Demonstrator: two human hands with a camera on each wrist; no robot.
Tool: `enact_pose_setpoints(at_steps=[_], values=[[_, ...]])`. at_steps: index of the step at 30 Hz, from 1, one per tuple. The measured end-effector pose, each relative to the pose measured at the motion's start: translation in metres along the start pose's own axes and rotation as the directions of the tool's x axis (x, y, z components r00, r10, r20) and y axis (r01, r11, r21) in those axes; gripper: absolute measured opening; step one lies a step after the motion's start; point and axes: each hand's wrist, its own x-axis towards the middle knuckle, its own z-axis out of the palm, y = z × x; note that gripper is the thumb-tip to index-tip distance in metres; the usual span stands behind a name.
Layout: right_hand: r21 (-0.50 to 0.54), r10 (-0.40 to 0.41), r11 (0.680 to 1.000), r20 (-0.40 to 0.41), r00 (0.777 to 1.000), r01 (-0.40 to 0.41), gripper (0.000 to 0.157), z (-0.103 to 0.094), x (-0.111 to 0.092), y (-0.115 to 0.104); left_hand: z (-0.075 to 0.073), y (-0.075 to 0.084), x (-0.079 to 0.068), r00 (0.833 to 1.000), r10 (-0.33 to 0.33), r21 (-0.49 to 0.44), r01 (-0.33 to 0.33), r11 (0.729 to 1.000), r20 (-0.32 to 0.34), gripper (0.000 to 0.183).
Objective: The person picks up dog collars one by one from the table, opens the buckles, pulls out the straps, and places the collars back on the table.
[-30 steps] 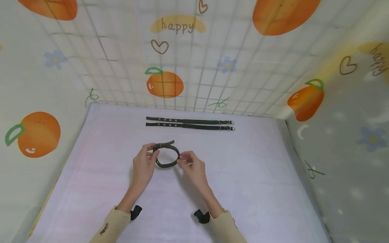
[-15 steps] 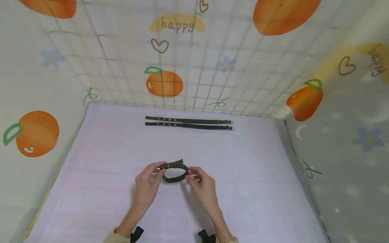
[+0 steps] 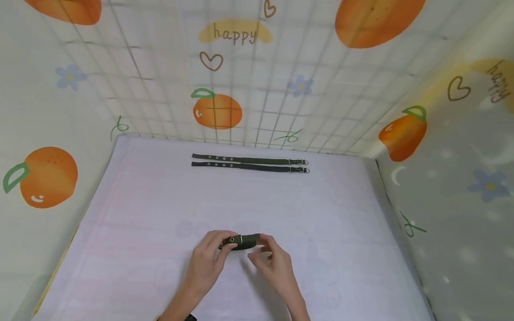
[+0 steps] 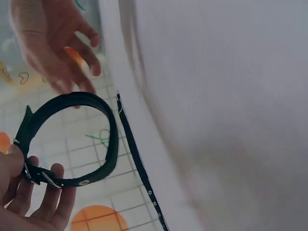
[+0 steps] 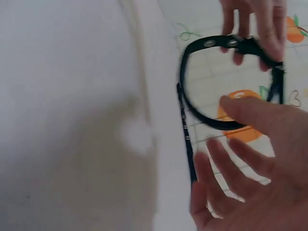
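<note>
A dark green pet collar (image 3: 250, 239), buckled into a loop, is held up above the white tabletop. My left hand (image 3: 207, 258) pinches it beside the buckle, between thumb and fingers. In the left wrist view the collar (image 4: 112, 139) forms a round ring, with a metal buckle and eyelets near those fingers and its loose tail sticking out. My right hand (image 3: 278, 263) is close to the far side of the loop, thumb and fingers spread. From the right wrist view, the right hand (image 5: 250, 168) has its thumb near the collar (image 5: 197, 46); whether a finger touches it I cannot tell.
Two more collars lie straight and side by side at the back of the table (image 3: 140, 200): a green collar (image 3: 261, 160) and a black collar (image 3: 261, 167). Cloth walls (image 3: 160, 89) printed with oranges enclose the back and sides.
Both hands have come nearer to me with the collar, drifting slightly right. The loop has tilted and now shows edge-on in the head view. My right fingers have loosened from its side.
</note>
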Motion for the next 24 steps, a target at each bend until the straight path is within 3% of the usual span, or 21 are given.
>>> enact_pose_setpoints(at_steps=[3, 5, 9, 12, 16, 24], values=[[-0.01, -0.051, 0.999, -0.058, 0.997, 0.05, 0.065, -0.008, -0.009, -0.008, 0.0, 0.005, -0.002, 0.999, 0.032, 0.018, -0.032, 0.999, 0.003, 0.033], [-0.019, -0.115, 0.993, -0.084, 0.99, 0.114, 0.069, -0.013, -0.013, -0.014, -0.001, 0.008, -0.002, 0.999, 0.032, 0.011, -0.032, 0.999, 0.009, 0.033], [0.015, -0.3, 0.953, -0.102, 0.949, 0.303, 0.058, -0.017, -0.014, -0.024, -0.002, 0.015, -0.001, 0.999, 0.025, -0.047, -0.024, 0.999, 0.024, 0.032], [0.064, -0.359, 0.928, -0.116, 0.926, 0.368, 0.043, -0.017, -0.013, -0.03, -0.003, 0.02, 0.0, 0.999, 0.017, -0.138, -0.011, 0.99, 0.046, 0.031], [0.139, -0.35, 0.921, -0.116, 0.929, 0.364, 0.033, -0.018, -0.014, -0.037, -0.005, 0.027, 0.001, 0.998, -0.007, -0.235, 0.022, 0.972, 0.067, 0.031], [0.433, -0.278, 0.861, -0.036, 0.96, 0.266, 0.03, -0.019, -0.016, -0.041, -0.012, 0.042, 0.005, 0.996, -0.069, -0.276, 0.083, 0.958, 0.058, 0.029]])
